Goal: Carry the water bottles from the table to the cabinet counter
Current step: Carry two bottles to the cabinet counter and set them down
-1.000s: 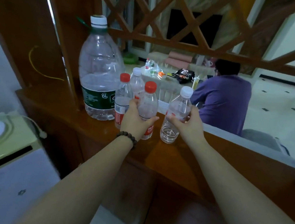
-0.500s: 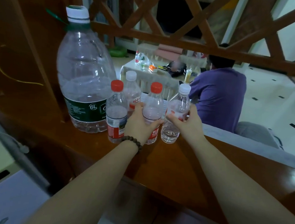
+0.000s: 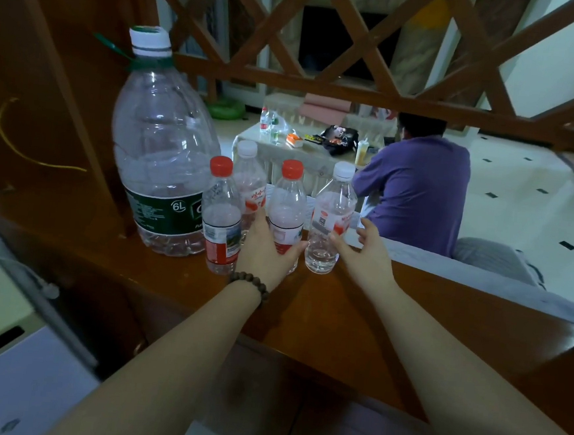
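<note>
The left hand (image 3: 269,250) keeps a grip curled round the lower body of a red-capped bottle (image 3: 286,214), which stands upright on the wooden surface (image 3: 356,325), likely to steady it as it settles. The right hand (image 3: 365,251) has a wide grip, fingers relaxed and spread just beside the white-capped bottle (image 3: 330,220), thumb near its label, apparently letting go. Both bottles stand close beside another red-capped bottle (image 3: 222,219), a second white-capped bottle (image 3: 248,183) behind and a large 6L jug (image 3: 159,159), so the group sits together away from the edge.
</note>
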### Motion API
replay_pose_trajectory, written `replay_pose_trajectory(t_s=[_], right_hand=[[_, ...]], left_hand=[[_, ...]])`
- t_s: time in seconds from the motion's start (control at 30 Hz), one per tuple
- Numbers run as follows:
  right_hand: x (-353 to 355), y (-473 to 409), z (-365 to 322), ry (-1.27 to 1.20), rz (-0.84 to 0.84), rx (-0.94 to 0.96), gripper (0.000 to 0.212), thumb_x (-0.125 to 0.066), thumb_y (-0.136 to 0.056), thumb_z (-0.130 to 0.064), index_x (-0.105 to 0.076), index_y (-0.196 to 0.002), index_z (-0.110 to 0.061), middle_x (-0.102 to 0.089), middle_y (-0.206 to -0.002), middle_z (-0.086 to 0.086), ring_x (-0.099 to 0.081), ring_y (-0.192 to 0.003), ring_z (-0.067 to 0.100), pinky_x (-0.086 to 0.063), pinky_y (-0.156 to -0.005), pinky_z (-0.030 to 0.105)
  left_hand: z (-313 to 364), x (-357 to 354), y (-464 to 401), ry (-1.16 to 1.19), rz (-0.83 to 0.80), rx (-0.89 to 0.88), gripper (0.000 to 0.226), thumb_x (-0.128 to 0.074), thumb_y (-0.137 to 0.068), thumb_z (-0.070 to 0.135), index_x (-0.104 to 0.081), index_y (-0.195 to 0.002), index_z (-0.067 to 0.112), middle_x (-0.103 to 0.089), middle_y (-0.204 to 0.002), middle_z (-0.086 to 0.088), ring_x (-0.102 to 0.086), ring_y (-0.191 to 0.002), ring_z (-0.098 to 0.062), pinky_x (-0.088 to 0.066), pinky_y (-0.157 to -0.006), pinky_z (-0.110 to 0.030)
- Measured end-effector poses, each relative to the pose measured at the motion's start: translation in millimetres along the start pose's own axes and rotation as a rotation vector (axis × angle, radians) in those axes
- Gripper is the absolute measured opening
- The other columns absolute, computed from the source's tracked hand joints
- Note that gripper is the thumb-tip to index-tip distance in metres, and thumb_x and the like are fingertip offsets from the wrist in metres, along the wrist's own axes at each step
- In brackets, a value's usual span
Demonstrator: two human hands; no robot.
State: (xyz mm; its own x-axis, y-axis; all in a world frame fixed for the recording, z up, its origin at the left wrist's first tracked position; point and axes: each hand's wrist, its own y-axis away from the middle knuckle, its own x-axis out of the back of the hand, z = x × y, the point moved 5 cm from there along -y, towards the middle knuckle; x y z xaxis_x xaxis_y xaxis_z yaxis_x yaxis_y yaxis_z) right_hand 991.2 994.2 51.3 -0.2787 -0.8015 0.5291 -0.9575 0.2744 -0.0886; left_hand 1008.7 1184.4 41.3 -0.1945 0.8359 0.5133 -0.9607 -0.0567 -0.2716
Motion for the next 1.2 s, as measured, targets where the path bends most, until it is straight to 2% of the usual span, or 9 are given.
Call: replay_pose_trajectory(t_s=[0.13,0.23,0.33,0.47,0.67,0.93,1.2], right_hand=[[8.3,20.9,10.4,0.123,0.015,0.05,0.078,-0.054,-0.088,-0.056,-0.024,-0.149,-0.018,-0.031,-0.155,0.005,-0.03,-0.142,0.024,-0.029,-0.112,0.041],[14.3,40.7,16.1,0.212,0.036,0.098,0.073,-0.051,-0.09,-0.053,-0.024,-0.149,-0.019,-0.03,-0.155,0.004,-0.027,-0.143,0.021,-0.027,-0.113,0.04],[21.5,61.4,19.3,0.293,0.068,0.134,0.07,-0.048,-0.092,-0.052,-0.024,-0.149,-0.019,-0.03,-0.155,0.005,-0.025,-0.144,0.021,-0.024,-0.115,0.039],[32.5,89.4,22.5,0.365,0.096,0.135,0.069,-0.044,-0.093,-0.052,-0.023,-0.15,-0.018,-0.03,-0.155,0.007,-0.023,-0.144,0.022,-0.023,-0.117,0.041],[35.4,137.5,35.2,0.471,0.148,0.078,0.069,-0.039,-0.093,-0.057,-0.025,-0.149,-0.019,-0.031,-0.155,0.005,-0.021,-0.146,0.021,-0.019,-0.119,0.045],[50.9,254.5,67.1,0.536,0.327,-0.14,0.065,-0.039,-0.094,-0.056,-0.03,-0.148,-0.021,-0.032,-0.155,0.001,-0.017,-0.147,0.019,-0.014,-0.12,0.043],[89.6,431.1,121.0,0.579,0.579,-0.499,0.062,-0.043,-0.094,-0.052,-0.034,-0.146,-0.02,-0.034,-0.154,0.002,-0.018,-0.146,0.021,-0.016,-0.119,0.044]], left_hand=[[0.1,2.6,24.4,-0.119,0.004,-0.035,0.085,-0.064,-0.078,0.054,-0.025,-0.145,0.021,-0.043,-0.143,-0.002,-0.042,-0.131,-0.019,-0.041,-0.105,-0.04],[1.4,4.7,44.1,-0.232,0.014,-0.063,0.088,-0.054,-0.08,0.062,-0.022,-0.147,0.016,-0.034,-0.149,-0.007,-0.032,-0.138,-0.023,-0.033,-0.111,-0.045],[7.9,7.1,59.6,-0.32,0.016,-0.108,0.087,-0.045,-0.081,0.067,-0.024,-0.147,0.015,-0.033,-0.15,-0.01,-0.028,-0.139,-0.025,-0.03,-0.112,-0.047],[16.5,6.4,81.9,-0.405,-0.065,-0.158,0.085,-0.047,-0.087,0.061,-0.013,-0.151,0.017,-0.016,-0.158,-0.007,-0.013,-0.145,-0.024,-0.018,-0.117,-0.045],[21.5,2.3,109.0,-0.432,-0.238,-0.256,0.081,-0.039,-0.089,0.062,-0.01,-0.152,0.02,-0.011,-0.16,-0.003,-0.006,-0.147,-0.021,-0.011,-0.119,-0.044],[30.2,-20.5,172.4,-0.426,-0.451,-0.45,0.079,-0.035,-0.09,0.064,-0.011,-0.151,0.022,-0.015,-0.159,-0.001,-0.007,-0.147,-0.02,-0.008,-0.118,-0.042],[69.8,-75.3,309.3,-0.341,-0.712,-0.739,0.076,-0.033,-0.09,0.064,-0.014,-0.151,0.023,-0.018,-0.158,0.001,-0.008,-0.147,-0.019,-0.009,-0.119,-0.043]])
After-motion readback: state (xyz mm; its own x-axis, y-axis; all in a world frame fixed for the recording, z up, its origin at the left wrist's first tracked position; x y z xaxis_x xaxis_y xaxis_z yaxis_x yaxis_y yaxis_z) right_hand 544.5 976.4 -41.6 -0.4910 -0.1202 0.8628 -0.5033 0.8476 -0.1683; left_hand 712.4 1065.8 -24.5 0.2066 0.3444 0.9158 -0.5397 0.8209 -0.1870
